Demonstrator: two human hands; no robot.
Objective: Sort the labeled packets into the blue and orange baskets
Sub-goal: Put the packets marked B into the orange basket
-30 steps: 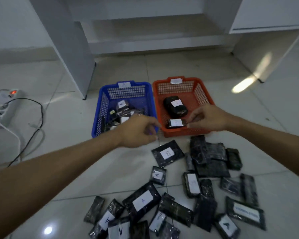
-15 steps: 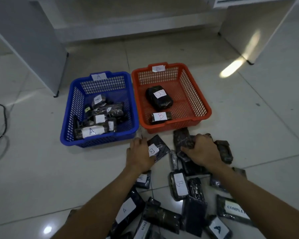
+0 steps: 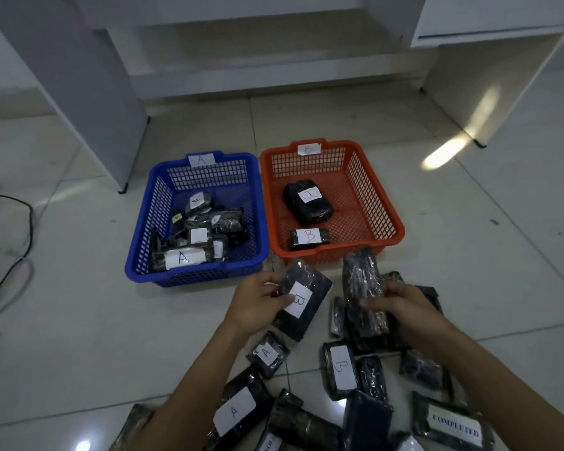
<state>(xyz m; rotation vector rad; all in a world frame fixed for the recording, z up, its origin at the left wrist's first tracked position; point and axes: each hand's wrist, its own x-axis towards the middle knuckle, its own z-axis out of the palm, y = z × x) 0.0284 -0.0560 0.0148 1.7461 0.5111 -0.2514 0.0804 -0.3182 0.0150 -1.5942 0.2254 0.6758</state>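
Left hand [image 3: 258,302] pinches a crinkly black B packet [image 3: 302,302] just below the orange basket [image 3: 388,203]; right hand [image 3: 401,307] grips a long unlabeled one [image 3: 362,288]. Two mesh plastic baskets, two B packets inside the orange.

A glossy floor [image 3: 79,336] of large pale tiles with thin grout lines is seen from above. White furniture panels [image 3: 88,92] and a low shelf [image 3: 274,50] are set at the far side. A bright patch of light [image 3: 443,154] is cast on the right; a black cable [image 3: 17,255] is laid at left.
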